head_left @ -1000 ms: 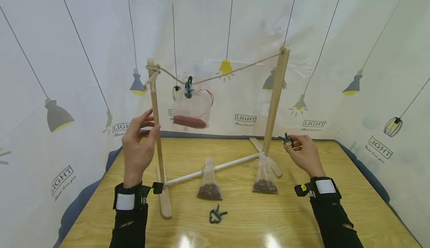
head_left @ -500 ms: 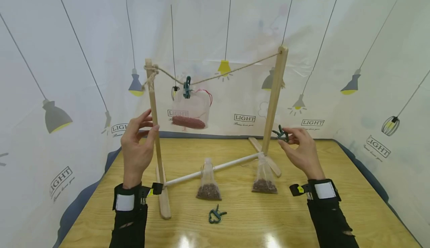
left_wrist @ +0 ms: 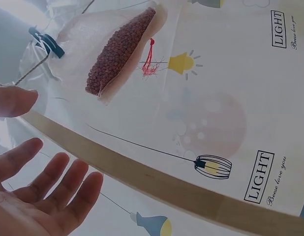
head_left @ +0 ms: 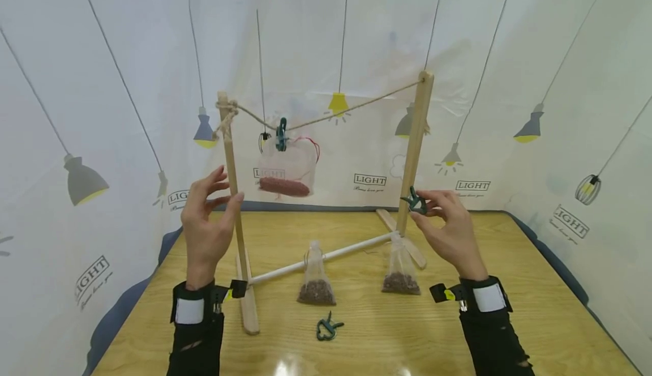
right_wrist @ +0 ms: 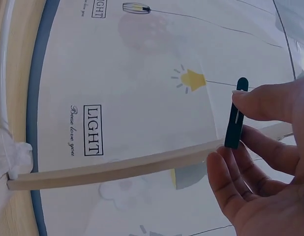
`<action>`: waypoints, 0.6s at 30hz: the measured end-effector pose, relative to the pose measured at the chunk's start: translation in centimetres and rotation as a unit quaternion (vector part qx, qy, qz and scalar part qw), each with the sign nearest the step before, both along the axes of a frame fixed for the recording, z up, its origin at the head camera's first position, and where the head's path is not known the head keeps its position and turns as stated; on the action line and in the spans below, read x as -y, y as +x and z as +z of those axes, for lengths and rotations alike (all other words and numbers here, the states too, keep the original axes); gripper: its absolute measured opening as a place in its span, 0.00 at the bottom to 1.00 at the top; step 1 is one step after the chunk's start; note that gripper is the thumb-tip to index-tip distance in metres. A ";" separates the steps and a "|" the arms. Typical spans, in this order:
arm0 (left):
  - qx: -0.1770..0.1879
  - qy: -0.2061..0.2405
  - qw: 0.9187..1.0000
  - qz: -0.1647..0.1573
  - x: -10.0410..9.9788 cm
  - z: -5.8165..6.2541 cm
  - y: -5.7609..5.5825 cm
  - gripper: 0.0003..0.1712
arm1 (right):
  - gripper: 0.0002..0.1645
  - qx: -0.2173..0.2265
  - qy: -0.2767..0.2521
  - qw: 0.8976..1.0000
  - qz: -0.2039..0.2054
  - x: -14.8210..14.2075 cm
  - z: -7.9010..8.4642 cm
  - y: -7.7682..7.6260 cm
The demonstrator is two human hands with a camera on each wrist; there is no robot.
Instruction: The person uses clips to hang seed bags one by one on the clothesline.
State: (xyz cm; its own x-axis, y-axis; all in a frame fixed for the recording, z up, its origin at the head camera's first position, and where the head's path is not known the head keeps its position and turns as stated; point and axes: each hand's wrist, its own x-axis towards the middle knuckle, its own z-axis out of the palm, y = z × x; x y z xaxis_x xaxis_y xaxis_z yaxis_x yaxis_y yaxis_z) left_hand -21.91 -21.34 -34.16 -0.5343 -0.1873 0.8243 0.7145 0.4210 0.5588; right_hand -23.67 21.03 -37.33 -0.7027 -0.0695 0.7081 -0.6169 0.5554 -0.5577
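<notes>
My right hand point(head_left: 450, 231) pinches a dark green plastic clip point(head_left: 416, 201) between thumb and fingers, in front of the right wooden post point(head_left: 419, 132). In the right wrist view the clip point(right_wrist: 234, 118) appears edge-on. My left hand point(head_left: 207, 226) is beside the left wooden post point(head_left: 232, 166), fingers loosely bent and holding nothing; the left wrist view shows its fingers point(left_wrist: 53, 172) spread near the wood. From the twine point(head_left: 351, 107) strung between the posts, another green clip point(head_left: 281, 134) suspends a sheer bag point(head_left: 292, 161) with a reddish-brown roll in its bottom.
On the wooden table point(head_left: 367, 342) stand two sheer drawstring bags, a middle bag point(head_left: 316, 291) and a right bag point(head_left: 401, 281), both with dark bits inside. A spare green clip point(head_left: 327, 327) lies in front. A white rod point(head_left: 351, 248) joins the posts' feet low down.
My right hand has carried the clip leftward, from right of the right post to in front of it, and turned it a little. My left hand has stayed nearly still beside the left post.
</notes>
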 end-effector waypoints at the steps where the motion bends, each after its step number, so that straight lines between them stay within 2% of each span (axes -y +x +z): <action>1: 0.001 0.000 1.000 -0.002 -0.1 0.1 0.1 0.34 | 0.26 -0.002 -0.003 1.000 0.006 0.2 0.1 0.2; 6: 0.003 -0.002 1.000 0.004 -0.5 0.4 0.5 0.38 | 0.26 -0.008 -0.011 1.000 0.024 1.3 0.5 0.9; 13: -0.025 0.004 1.000 0.008 -1.3 1.1 1.5 0.43 | 0.29 -0.024 -0.028 0.997 0.069 2.5 0.9 1.8; 18: -0.047 -0.009 0.999 0.018 -1.9 1.8 2.4 0.40 | 0.30 -0.039 -0.050 0.992 0.113 3.5 1.5 2.6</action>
